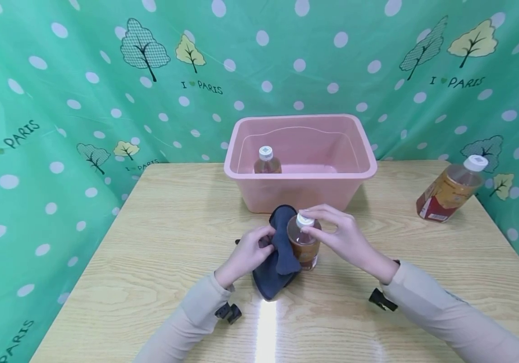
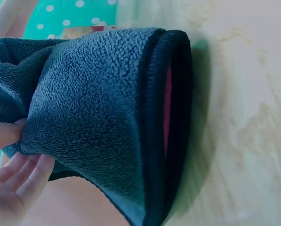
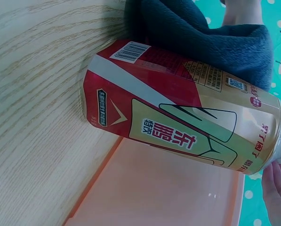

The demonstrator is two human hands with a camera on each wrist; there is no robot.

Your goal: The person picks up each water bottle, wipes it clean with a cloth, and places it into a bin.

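Note:
A dark blue-grey towel (image 1: 281,252) with a black edge hangs from my left hand (image 1: 251,254), whose thumb and fingers pinch it; the left wrist view shows the fluffy cloth (image 2: 93,94) close up. Right beside the towel stands a drink bottle (image 1: 306,248) with a white cap and a red and gold label (image 3: 178,113). My right hand (image 1: 343,233) holds this bottle by its cap, thumb on one side and fingers on the other. In the head view the towel lies against the bottle's left side.
Behind the hands stands a pink plastic bin (image 1: 300,194), with a white-capped bottle (image 1: 267,164) inside at its left. Another bottle (image 1: 450,189) stands at the table's right side. A green polka-dot curtain (image 1: 259,60) hangs behind the wooden table (image 1: 150,242).

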